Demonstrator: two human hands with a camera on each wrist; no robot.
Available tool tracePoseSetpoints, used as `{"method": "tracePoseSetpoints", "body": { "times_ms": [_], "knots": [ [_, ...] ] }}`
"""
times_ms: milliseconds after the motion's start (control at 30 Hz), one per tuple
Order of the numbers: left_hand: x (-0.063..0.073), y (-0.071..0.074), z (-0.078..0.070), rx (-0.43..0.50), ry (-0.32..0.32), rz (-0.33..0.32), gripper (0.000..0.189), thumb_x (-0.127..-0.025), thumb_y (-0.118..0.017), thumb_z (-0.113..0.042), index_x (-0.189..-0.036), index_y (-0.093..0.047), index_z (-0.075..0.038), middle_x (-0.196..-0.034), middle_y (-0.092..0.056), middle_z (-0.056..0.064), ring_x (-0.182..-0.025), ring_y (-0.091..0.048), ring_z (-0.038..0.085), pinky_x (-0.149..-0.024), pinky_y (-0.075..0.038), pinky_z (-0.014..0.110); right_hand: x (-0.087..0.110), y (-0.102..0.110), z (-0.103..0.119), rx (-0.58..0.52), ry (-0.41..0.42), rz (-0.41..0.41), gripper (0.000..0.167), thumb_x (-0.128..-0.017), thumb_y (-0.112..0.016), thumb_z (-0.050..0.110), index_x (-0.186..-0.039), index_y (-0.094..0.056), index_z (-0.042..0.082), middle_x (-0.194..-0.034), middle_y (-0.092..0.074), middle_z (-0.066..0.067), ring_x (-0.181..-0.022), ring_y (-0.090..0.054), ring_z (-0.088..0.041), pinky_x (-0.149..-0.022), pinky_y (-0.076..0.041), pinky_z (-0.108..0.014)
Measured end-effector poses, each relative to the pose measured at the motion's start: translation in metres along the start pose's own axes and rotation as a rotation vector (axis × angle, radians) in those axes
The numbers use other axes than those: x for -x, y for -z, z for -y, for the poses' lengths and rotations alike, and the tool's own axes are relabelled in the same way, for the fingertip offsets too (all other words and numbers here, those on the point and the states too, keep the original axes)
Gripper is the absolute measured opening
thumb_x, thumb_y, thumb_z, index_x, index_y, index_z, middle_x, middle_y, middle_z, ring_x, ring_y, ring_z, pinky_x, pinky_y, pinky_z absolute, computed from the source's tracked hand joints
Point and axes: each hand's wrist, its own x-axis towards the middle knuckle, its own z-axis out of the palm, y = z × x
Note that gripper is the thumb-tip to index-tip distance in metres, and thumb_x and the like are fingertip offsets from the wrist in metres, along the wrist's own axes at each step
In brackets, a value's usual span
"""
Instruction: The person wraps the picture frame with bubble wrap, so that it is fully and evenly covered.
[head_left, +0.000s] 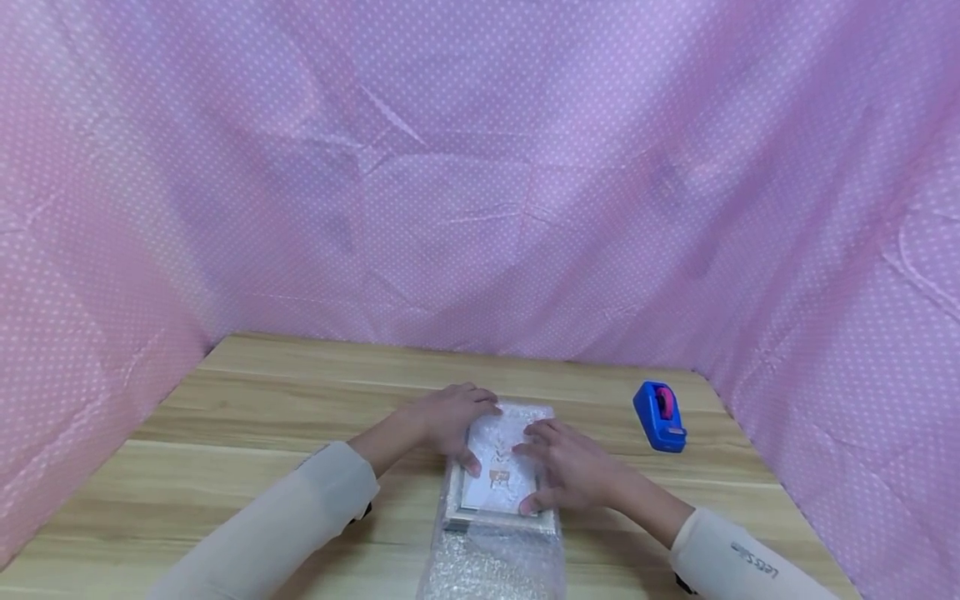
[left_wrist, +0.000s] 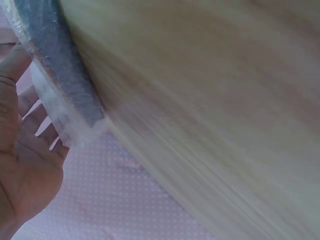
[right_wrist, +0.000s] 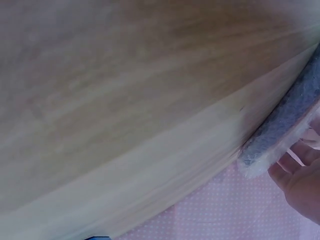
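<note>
A flat rectangular item that looks like a picture frame [head_left: 480, 496], with a white face and a small brown motif, lies on the table under clear bubble wrap [head_left: 491, 571]. A long strip of the wrap runs toward the near edge. My left hand [head_left: 457, 423] rests on the upper left side, fingers spread over the wrap. Opposite it, my right hand [head_left: 566, 462] touches the right side with loosely bent fingers. In the left wrist view the wrapped dark side [left_wrist: 62, 65] stands beside the fingers; the right wrist view shows the other wrapped side [right_wrist: 285, 122].
A blue tape dispenser [head_left: 660, 421] with a pink roll stands at the right on the wooden table [head_left: 300, 400]. Pink dotted cloth [head_left: 480, 208] hangs behind the table and along both sides.
</note>
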Motion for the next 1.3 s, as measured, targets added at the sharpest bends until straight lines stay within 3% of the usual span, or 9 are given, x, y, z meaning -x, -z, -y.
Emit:
{"method": "tracePoseSetpoints", "body": {
  "times_ms": [133,300,500,600,733,867,1067,1300],
  "knots": [
    [0.001,-0.003,0.001,0.017,-0.020,-0.025,0.090,-0.071,-0.081,-0.067,-0.144,-0.058,-0.021,-0.156,-0.046,0.000,-0.138,-0.043,0.022,-0.118,-0.035,0.044,-0.001,-0.002,-0.001,-0.038,-0.015,-0.032,0.094,-0.078,-0.066,0.080,-0.145,-0.056,0.015,-0.148,-0.052,-0.013,-0.138,-0.045,-0.033,-0.110,-0.044,-0.055],
    [0.004,-0.006,0.001,0.038,-0.029,-0.038,0.083,-0.072,-0.082,-0.064,-0.140,-0.062,-0.021,-0.153,-0.049,-0.001,-0.133,-0.046,0.021,-0.115,-0.038,0.045,-0.002,-0.002,-0.001,0.006,-0.025,-0.048,0.104,-0.075,-0.064,0.084,-0.153,-0.047,0.017,-0.157,-0.042,-0.018,-0.143,-0.037,-0.044,-0.110,-0.038,-0.064],
    [0.007,-0.009,0.001,0.059,-0.023,-0.033,0.083,-0.074,-0.081,-0.064,-0.142,-0.059,-0.022,-0.154,-0.047,-0.002,-0.133,-0.045,0.022,-0.114,-0.039,0.047,-0.004,0.001,-0.001,0.036,0.005,-0.005,0.092,-0.077,-0.060,0.086,-0.142,-0.062,0.021,-0.142,-0.057,-0.013,-0.131,-0.049,-0.031,-0.102,-0.050,-0.053],
    [0.007,-0.010,0.001,0.060,-0.047,-0.032,0.085,-0.075,-0.079,-0.065,-0.147,-0.054,-0.027,-0.155,-0.046,0.000,-0.132,-0.045,0.022,-0.113,-0.039,0.047,-0.005,0.003,-0.002,0.033,0.039,0.006,0.087,-0.079,-0.061,0.083,-0.140,-0.064,0.020,-0.139,-0.059,-0.011,-0.129,-0.049,-0.029,-0.103,-0.050,-0.050],
    [0.006,-0.010,0.002,0.017,-0.087,-0.009,0.085,-0.077,-0.073,-0.068,-0.152,-0.048,-0.036,-0.158,-0.041,0.002,-0.133,-0.044,0.024,-0.113,-0.039,0.048,-0.006,0.003,-0.005,0.036,0.092,0.000,0.083,-0.083,-0.061,0.079,-0.141,-0.064,0.020,-0.139,-0.060,-0.012,-0.128,-0.050,-0.029,-0.105,-0.048,-0.051],
    [0.005,-0.007,0.000,-0.041,-0.106,0.020,0.082,-0.080,-0.069,-0.069,-0.153,-0.048,-0.037,-0.161,-0.037,0.005,-0.136,-0.042,0.026,-0.115,-0.037,0.049,-0.006,0.002,-0.008,0.040,0.121,0.004,0.082,-0.085,-0.060,0.078,-0.142,-0.063,0.019,-0.139,-0.060,-0.013,-0.128,-0.051,-0.028,-0.106,-0.047,-0.051],
    [0.004,-0.004,-0.003,-0.021,-0.117,0.052,0.075,-0.081,-0.073,-0.062,-0.148,-0.055,-0.035,-0.166,-0.031,-0.007,-0.132,-0.041,0.021,-0.113,-0.039,0.046,-0.004,0.002,-0.007,0.072,0.132,0.012,0.082,-0.087,-0.056,0.078,-0.145,-0.060,0.020,-0.142,-0.059,-0.013,-0.129,-0.051,-0.030,-0.108,-0.045,-0.051],
    [0.003,0.002,-0.007,-0.062,-0.117,0.081,0.075,-0.081,-0.075,-0.061,-0.148,-0.055,-0.035,-0.162,-0.037,-0.012,-0.130,-0.042,0.020,-0.111,-0.039,0.041,0.005,0.010,-0.002,0.059,0.116,0.096,0.078,-0.095,-0.051,0.071,-0.153,-0.050,0.019,-0.154,-0.049,-0.016,-0.142,-0.043,-0.041,-0.115,-0.037,-0.057]
  ]
}}
